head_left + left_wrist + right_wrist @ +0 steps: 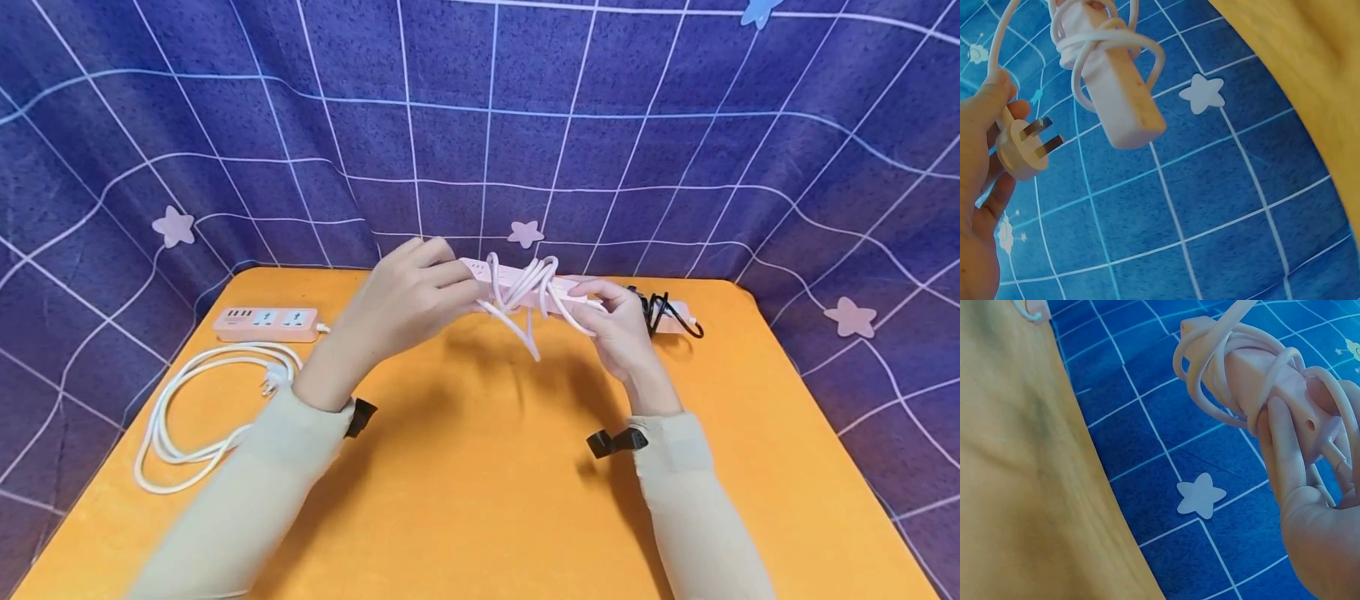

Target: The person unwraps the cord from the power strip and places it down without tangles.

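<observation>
A pink power strip (480, 268) is held above the table, its white cord (534, 279) wound several times around its middle. My right hand (622, 325) grips one end of the strip, where the cord comes out; in the right wrist view its fingers (1285, 450) lie along the strip's side. My left hand (420, 287) is at the other end in the head view. The left wrist view shows that hand pinching the cord just behind a white plug (1019, 153), whose metal prongs point away from the palm. There the strip's free end (1125, 112) hangs apart from the fingers.
At the left lies another pink power strip (264, 325), its white cord (157, 425) in a loose coil with the plug (276, 377) on top. Behind my right hand sits a strip wrapped in black cord (660, 312). A blue gridded curtain (450, 142) borders the orange table (487, 517).
</observation>
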{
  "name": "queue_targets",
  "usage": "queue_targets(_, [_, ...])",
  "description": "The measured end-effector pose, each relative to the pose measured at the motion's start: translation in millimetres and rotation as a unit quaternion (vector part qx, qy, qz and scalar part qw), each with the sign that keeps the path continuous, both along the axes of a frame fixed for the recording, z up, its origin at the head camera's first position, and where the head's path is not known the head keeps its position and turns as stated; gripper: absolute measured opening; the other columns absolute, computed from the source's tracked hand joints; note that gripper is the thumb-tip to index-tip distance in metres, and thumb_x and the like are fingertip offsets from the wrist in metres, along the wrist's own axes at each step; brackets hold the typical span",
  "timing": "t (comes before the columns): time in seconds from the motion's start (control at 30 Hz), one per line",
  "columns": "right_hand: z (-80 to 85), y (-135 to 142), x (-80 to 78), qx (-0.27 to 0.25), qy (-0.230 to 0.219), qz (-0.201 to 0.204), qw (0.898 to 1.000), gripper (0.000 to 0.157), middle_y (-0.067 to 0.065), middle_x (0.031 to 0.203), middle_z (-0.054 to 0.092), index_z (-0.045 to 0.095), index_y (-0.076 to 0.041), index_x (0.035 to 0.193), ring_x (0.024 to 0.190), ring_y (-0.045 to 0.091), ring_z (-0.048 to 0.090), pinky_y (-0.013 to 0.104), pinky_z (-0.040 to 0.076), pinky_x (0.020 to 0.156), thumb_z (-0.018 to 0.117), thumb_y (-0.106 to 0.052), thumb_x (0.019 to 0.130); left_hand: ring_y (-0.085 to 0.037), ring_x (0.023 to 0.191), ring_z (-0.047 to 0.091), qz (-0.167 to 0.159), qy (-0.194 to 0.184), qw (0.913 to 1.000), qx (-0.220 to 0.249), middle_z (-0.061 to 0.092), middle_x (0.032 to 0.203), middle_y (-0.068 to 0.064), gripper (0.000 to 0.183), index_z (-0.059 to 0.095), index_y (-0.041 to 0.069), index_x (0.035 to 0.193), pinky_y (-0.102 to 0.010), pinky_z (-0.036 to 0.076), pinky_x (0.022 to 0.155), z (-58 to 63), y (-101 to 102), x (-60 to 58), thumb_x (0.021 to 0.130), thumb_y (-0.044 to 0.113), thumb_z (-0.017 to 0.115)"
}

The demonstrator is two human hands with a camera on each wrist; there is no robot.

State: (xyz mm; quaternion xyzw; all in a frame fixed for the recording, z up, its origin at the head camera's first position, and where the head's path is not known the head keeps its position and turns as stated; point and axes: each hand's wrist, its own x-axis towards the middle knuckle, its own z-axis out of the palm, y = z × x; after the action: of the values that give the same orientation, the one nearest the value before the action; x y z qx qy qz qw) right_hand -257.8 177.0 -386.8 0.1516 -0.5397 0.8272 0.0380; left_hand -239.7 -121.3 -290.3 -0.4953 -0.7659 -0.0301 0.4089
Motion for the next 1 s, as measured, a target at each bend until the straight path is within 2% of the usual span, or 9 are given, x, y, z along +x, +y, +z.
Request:
queue_targets(0.13, [0.3, 2, 0.3, -0.004, 0.001, -0.001, 1.000, 0.039, 0.009, 0.121, 0.073, 0.078, -0.010, 0.091, 0.103, 0.019, 0.073, 0.033, 0.064, 0.084, 0.058, 0.024, 0.089, -0.023, 0.084, 0.055, -0.002, -0.023, 0.9996, 0.019, 0.069, 0.086, 0.005, 0.011, 0.076, 0.017, 0.099, -0.035, 0.039, 0.068, -11.3, 0, 4.9, 0.100, 0.027, 0.073])
queue_targets(0.4, [2.9, 2, 1.3, -0.012, -0.006, -0.014, 1.000, 0.040, 0.011, 0.122, 0.070, 0.079, -0.010, 0.091, 0.107, 0.022, 0.071, 0.040, 0.064, 0.086, 0.058, 0.024, 0.089, -0.025, 0.092, 0.058, -0.040, -0.095, 0.9920, 0.073, 0.071, 0.087, 0.003, 0.008, 0.077, 0.016, 0.098, -0.038, 0.042, 0.074, -29.8, -2, 9.1, 0.097, 0.024, 0.079])
queue_targets(0.77, [5.6, 4, -0.3, -0.010, -0.006, -0.020, 1.000, 0.040, 0.010, 0.122, 0.071, 0.079, -0.010, 0.090, 0.107, 0.021, 0.071, 0.036, 0.064, 0.084, 0.058, 0.023, 0.091, -0.021, 0.091, 0.059, -0.056, -0.174, 0.9810, 0.066, 0.072, 0.089, 0.006, 0.007, 0.078, 0.016, 0.098, -0.038, 0.048, 0.084, -50.7, -9, 15.4, 0.096, 0.022, 0.080])
queue_targets(0.9, [5.8, 4, -0.2, -0.005, -0.002, -0.031, 1.000, 0.038, 0.009, 0.122, 0.072, 0.079, -0.012, 0.089, 0.097, 0.018, 0.071, 0.023, 0.061, 0.070, 0.060, 0.021, 0.090, -0.019, 0.092, 0.060, -0.057, -0.206, 0.9751, 0.058, 0.073, 0.090, 0.009, 0.005, 0.078, 0.017, 0.099, -0.037, 0.049, 0.085, -62.2, -11, 17.7, 0.096, 0.021, 0.080])
queue_targets(1.0, [5.3, 6, -0.2, -0.001, 0.001, -0.041, 0.999, 0.038, 0.008, 0.120, 0.073, 0.079, -0.014, 0.089, 0.081, 0.013, 0.069, 0.016, 0.050, 0.055, 0.062, 0.021, 0.090, -0.018, 0.091, 0.060, -0.056, -0.224, 0.9716, 0.054, 0.073, 0.089, 0.009, 0.005, 0.078, 0.018, 0.099, -0.036, 0.049, 0.084, -69.2, -12, 19.0, 0.095, 0.021, 0.081])
